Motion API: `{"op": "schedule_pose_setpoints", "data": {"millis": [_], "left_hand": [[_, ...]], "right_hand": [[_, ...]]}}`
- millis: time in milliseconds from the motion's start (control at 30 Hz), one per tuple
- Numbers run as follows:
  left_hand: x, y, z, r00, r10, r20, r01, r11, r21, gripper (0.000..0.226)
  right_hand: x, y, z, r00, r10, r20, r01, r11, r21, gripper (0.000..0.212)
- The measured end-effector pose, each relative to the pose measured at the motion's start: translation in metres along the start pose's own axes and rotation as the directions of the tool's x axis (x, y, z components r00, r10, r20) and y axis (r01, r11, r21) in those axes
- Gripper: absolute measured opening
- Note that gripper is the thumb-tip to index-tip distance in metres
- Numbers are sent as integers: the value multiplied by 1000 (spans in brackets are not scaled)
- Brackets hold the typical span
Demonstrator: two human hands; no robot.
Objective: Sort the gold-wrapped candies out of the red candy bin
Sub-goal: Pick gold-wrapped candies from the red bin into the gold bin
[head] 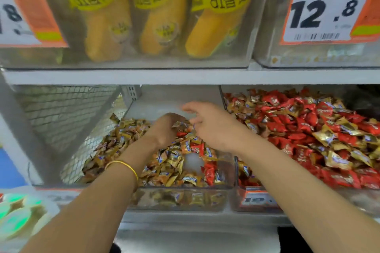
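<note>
This is a shop, seen at a self-serve sweets shelf. An orange-and-white price tag printed 12.8 above a barcode hangs on the front of clear plastic bins lined up on a grey metal shelf. The lower bins hold loose wrapped candies in bulk, and yellow packaged snacks fill the one above.

We're leaning in over the middle clear bin, and our left hand is sitting knuckles-up on the gold-wrapped candies, fingers curling down into the heap; we're not seeing whether it's gripping any. Our right hand is hovering just beside it, fingers spreading loosely. A few red candies are lying among the gold here. On the right, the red candy bin is holding red and gold mixed.
</note>
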State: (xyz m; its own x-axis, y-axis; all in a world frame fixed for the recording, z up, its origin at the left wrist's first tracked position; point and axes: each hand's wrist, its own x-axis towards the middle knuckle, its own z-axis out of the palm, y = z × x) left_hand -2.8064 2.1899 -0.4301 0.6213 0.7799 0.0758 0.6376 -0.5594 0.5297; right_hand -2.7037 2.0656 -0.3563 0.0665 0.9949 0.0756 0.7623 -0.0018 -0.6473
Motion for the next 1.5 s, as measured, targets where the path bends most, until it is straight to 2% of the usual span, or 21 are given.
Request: {"op": "schedule_pose_setpoints", "data": {"millis": [100, 167, 333, 467, 533, 633, 700, 767, 867, 967, 1033, 1100, 1200, 1300, 1500], "left_hand": [[8, 0, 12, 969, 88, 233, -134, 973, 189, 41], [9, -6, 15, 951, 75, 301, -165, 943, 288, 41], [0, -26, 3, 962, 18, 272, -135, 897, 421, 50], [-12, -34, -8, 970, -44, 238, -80, 870, 487, 34], [-18, -37, -14, 976, -58, 212, -50, 881, 471, 32], [-26, -42, -26, 990, -73, 125, 9, 894, 448, 36], [-31, -46, -32, 989, -90, 116, 26, 886, 464, 38], [-37, -51, -37, 988, -99, 116, 34, 884, 466, 39], [-42, -57, -44, 987, -129, 93, 77, 898, 434, 42], [-46, -61, -48, 989, -137, 56, 110, 933, 343, 30], [-48, -61, -50, 991, -131, 19, 123, 965, 230, 24], [-50, -62, -51, 990, -136, -21, 138, 987, 87, 21], [-51, -62, -51, 985, -160, -62, 151, 979, -137, 18], [-49, -61, -50, 981, -173, -86, 154, 969, -193, 18], [-49, -51, -51, 980, -152, -128, 106, 944, -311, 27]], "right_hand": [[15, 7, 18, 980, 188, 68, -183, 981, -66, 44], [21, 9, 28, 948, 296, 114, -276, 947, -167, 39], [56, 16, 57, 888, 453, 85, -365, 803, -470, 40], [69, 30, 82, 840, 542, 21, -446, 713, -541, 54], [74, 35, 91, 881, 471, 46, -392, 779, -489, 49], [76, 33, 94, 940, 332, 79, -315, 932, -178, 42], [74, 35, 88, 942, 331, -61, -332, 943, 6, 39], [74, 41, 83, 914, 364, -178, -368, 930, 14, 34], [75, 43, 83, 915, 358, -184, -374, 926, -60, 30], [77, 45, 86, 921, 328, -211, -363, 918, -159, 46], [81, 44, 86, 932, 266, -244, -307, 940, -149, 42], [83, 41, 91, 967, 207, -149, -224, 969, -107, 36], [84, 40, 103, 983, 163, 88, -129, 942, -310, 44], [85, 44, 102, 976, 185, 115, -120, 898, -423, 51], [81, 40, 100, 984, 168, 60, -118, 867, -485, 16]]}}
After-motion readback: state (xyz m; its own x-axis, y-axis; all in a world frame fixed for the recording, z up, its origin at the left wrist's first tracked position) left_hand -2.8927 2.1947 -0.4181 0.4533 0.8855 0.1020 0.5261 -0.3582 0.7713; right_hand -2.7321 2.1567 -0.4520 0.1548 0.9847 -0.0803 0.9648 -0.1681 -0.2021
